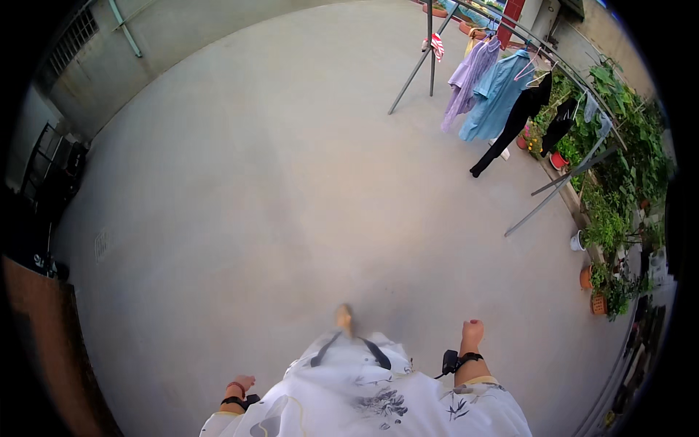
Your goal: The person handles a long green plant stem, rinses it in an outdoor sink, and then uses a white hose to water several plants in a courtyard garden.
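My left hand (244, 382) is low in the view beside my white patterned top (378, 400). It is small and partly turned away, so how its fingers lie is unclear. On the other side, my right hand (472, 332) hangs forward with its fingers curled into a fist, and nothing shows in it. Both wrists carry black straps with small devices. Neither hand touches anything around it. One foot (344, 319) shows below me on the grey concrete floor (291, 182).
At the far right stands a metal clothes rack (542, 211) with splayed legs. A purple shirt (470, 76), a light blue shirt (502, 95) and black trousers (513, 124) hang from it. Potted plants (603, 222) line the right side. A wall (196, 25) bounds the far left.
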Action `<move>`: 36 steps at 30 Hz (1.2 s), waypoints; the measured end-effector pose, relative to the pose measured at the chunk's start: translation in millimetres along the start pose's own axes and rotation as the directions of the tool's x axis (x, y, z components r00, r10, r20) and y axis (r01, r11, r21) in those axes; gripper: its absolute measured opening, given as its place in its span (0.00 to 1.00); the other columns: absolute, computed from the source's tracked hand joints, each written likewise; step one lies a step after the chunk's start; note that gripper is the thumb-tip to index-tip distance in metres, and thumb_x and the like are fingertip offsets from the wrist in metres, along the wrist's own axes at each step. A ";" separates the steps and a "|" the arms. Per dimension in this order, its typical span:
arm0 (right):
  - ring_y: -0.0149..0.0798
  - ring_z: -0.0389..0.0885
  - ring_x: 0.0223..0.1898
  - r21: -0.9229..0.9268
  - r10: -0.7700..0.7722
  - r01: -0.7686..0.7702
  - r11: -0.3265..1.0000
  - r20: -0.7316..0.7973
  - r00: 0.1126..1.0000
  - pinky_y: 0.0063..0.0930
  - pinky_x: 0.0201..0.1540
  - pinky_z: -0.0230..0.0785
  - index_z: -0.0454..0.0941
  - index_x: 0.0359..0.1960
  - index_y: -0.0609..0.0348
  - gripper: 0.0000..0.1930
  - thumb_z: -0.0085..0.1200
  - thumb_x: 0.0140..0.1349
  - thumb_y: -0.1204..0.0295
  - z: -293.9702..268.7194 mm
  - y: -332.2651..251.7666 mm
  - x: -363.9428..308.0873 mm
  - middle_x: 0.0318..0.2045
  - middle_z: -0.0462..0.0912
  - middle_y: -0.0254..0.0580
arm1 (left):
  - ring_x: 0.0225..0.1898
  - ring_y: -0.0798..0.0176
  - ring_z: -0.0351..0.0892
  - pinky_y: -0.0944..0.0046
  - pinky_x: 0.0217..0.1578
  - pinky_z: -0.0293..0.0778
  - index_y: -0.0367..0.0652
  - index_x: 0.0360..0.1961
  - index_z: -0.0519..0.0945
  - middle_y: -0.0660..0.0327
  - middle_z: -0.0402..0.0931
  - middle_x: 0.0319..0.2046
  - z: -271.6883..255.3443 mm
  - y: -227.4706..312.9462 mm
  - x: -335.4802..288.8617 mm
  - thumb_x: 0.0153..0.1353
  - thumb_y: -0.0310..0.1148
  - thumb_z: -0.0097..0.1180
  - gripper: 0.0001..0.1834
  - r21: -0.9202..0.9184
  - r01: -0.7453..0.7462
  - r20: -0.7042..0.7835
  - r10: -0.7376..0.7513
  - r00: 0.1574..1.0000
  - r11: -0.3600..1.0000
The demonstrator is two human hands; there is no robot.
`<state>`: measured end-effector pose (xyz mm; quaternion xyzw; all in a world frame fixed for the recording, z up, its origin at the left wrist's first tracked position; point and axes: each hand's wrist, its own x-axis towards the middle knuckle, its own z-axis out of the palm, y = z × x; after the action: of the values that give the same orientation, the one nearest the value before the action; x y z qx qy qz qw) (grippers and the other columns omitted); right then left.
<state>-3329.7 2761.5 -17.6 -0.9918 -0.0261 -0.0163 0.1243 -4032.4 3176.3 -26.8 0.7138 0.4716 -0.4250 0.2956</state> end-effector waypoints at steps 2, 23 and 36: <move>0.42 0.81 0.30 0.383 0.303 -0.417 0.824 0.324 0.896 0.36 0.30 0.77 0.73 0.46 0.59 0.15 0.52 0.58 0.68 24.1 -61.4 12.5 0.31 0.80 0.45 | 0.45 0.53 0.79 0.57 0.49 0.71 0.44 0.44 0.80 0.55 0.81 0.42 -89.3 11.1 25.4 0.63 0.41 0.43 0.18 -0.184 0.002 -0.261 -0.051 0.964 0.983; 0.34 0.80 0.27 0.683 -0.315 -0.671 0.289 0.730 0.607 0.28 0.31 0.76 0.75 0.42 0.58 0.10 0.52 0.61 0.68 116.4 -858.3 670.6 0.28 0.80 0.40 | 0.42 0.58 0.80 0.59 0.45 0.74 0.46 0.38 0.82 0.59 0.83 0.36 -749.0 269.1 382.5 0.60 0.44 0.45 0.17 -0.131 0.124 -0.032 -0.129 0.991 0.984; 0.39 0.82 0.30 0.609 0.173 -0.780 0.143 0.761 0.626 0.31 0.32 0.78 0.74 0.42 0.62 0.10 0.49 0.62 0.72 250.0 -1039.7 998.6 0.30 0.81 0.46 | 0.40 0.56 0.80 0.60 0.45 0.72 0.33 0.38 0.82 0.53 0.83 0.36 -1415.3 643.3 664.5 0.65 0.46 0.41 0.26 -0.558 -0.548 -0.642 0.094 0.761 0.623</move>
<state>-2384.6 3877.1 34.6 -0.6438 0.2736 0.3134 0.6422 -2844.7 4376.7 54.9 0.7051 0.5199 0.0851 0.4747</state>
